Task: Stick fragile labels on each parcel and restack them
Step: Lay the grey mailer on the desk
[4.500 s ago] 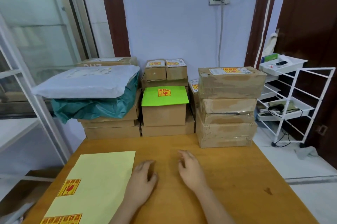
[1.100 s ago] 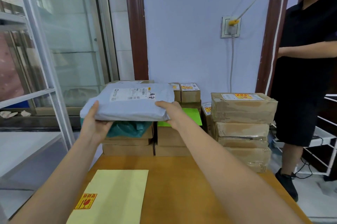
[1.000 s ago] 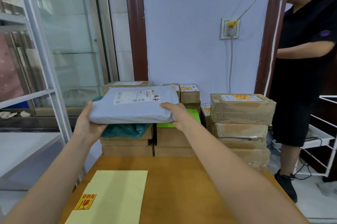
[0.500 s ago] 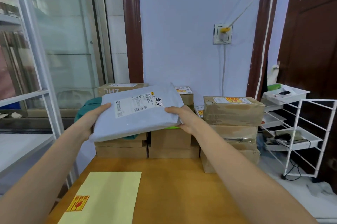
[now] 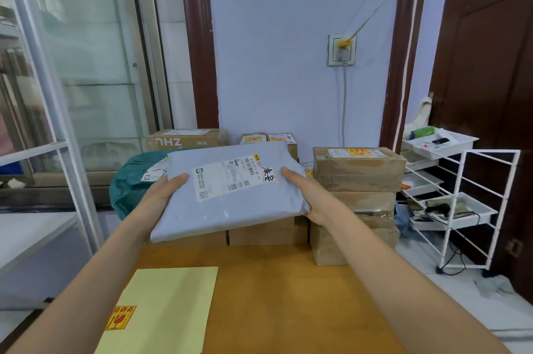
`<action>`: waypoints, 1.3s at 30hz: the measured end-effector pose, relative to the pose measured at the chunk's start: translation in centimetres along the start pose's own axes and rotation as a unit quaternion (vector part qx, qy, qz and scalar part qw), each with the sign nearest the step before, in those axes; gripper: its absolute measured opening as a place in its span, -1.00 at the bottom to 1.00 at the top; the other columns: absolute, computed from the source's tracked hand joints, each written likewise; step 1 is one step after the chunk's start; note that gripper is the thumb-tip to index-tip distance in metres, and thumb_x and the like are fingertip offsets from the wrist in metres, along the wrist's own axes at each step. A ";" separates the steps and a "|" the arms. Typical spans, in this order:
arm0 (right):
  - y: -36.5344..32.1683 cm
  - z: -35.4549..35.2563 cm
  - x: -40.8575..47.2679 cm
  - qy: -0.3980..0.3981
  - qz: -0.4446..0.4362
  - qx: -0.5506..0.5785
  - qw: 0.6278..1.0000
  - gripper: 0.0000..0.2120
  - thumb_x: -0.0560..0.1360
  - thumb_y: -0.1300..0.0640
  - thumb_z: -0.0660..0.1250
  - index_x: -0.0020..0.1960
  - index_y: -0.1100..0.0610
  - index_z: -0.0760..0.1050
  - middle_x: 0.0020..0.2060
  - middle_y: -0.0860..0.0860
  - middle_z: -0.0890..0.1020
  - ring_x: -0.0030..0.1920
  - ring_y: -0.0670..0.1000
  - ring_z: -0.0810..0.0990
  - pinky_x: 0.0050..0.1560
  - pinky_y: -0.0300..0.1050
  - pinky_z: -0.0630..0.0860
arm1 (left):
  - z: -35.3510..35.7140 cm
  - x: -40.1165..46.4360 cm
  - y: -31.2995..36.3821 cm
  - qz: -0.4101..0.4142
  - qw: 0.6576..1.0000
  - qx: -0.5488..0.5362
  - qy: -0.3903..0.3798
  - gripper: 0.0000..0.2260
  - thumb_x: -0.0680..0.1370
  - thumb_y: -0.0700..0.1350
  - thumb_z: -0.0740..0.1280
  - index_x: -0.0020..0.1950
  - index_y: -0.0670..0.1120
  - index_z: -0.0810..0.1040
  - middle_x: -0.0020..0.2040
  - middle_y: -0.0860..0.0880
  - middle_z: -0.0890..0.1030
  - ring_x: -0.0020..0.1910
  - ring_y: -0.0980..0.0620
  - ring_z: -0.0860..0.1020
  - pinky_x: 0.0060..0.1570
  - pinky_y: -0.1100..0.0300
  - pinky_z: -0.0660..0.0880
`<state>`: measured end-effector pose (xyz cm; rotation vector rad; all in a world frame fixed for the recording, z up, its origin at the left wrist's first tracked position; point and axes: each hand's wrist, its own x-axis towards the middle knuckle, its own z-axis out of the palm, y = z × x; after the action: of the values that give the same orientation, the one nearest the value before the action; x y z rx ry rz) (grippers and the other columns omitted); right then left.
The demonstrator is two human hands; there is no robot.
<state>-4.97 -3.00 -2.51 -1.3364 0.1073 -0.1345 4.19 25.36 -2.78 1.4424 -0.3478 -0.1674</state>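
Note:
A grey poly mailer parcel (image 5: 230,195) with a white shipping label hangs in the air above the table's far end, tilted toward me. My left hand (image 5: 163,193) grips its left edge and my right hand (image 5: 305,192) grips its right edge, thumbs on top. A pale yellow sticker sheet (image 5: 170,307) lies on the wooden table (image 5: 288,296) at the near left, with one red-and-yellow fragile label (image 5: 120,317) on it. Behind the mailer lies a teal bag parcel (image 5: 132,177) on stacked cartons.
A stack of brown cartons (image 5: 357,169) with a fragile label on top stands at the right. Smaller labelled boxes (image 5: 268,139) sit at the back by the wall. A white wire rack (image 5: 455,203) with trays stands right of the table. A glass partition is at the left.
Both hands took the grey mailer off the teal bag and drew it toward me, tilting its label side up. A person in black at the right has left the view.

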 end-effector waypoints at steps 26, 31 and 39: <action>12.4 -8.0 -7.2 0.089 0.102 -0.027 0.990 -0.72 0.49 0.10 0.38 0.18 0.13 0.51 -0.04 0.11 0.70 -0.03 0.15 0.68 0.03 0.13 0.60 | 5.0 -7.0 -13.0 -0.104 0.989 -0.009 -0.107 -0.26 0.18 0.04 0.55 0.31 -0.02 0.41 0.12 -0.10 0.65 0.06 -0.16 0.63 0.01 -0.10 0.56; 14.6 -8.8 -7.9 0.105 0.143 -0.079 0.981 -0.70 0.49 0.07 0.38 0.18 0.15 0.51 -0.02 0.13 0.69 -0.03 0.15 0.67 -0.04 0.07 0.61 | 5.3 -8.1 -15.2 -0.144 0.981 0.020 -0.130 -0.35 0.25 0.03 0.51 0.30 -0.07 0.44 0.12 -0.10 0.65 0.06 -0.15 0.63 0.03 -0.08 0.55; 16.2 -10.0 -8.6 0.125 0.143 -0.113 0.975 -0.83 0.49 0.10 0.40 0.05 0.13 0.57 -0.19 0.03 0.72 -0.11 0.07 0.69 -0.08 -0.07 0.57 | 6.6 -7.6 -16.3 -0.178 0.979 0.060 -0.076 -0.73 0.56 0.01 0.31 0.18 -0.10 0.56 0.02 -0.08 0.69 -0.01 -0.09 0.66 0.03 -0.01 0.55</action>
<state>-14.40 -7.55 -20.61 -1.5117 0.5399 -0.0451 -3.62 19.54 -19.26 1.6082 -0.2226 -0.5571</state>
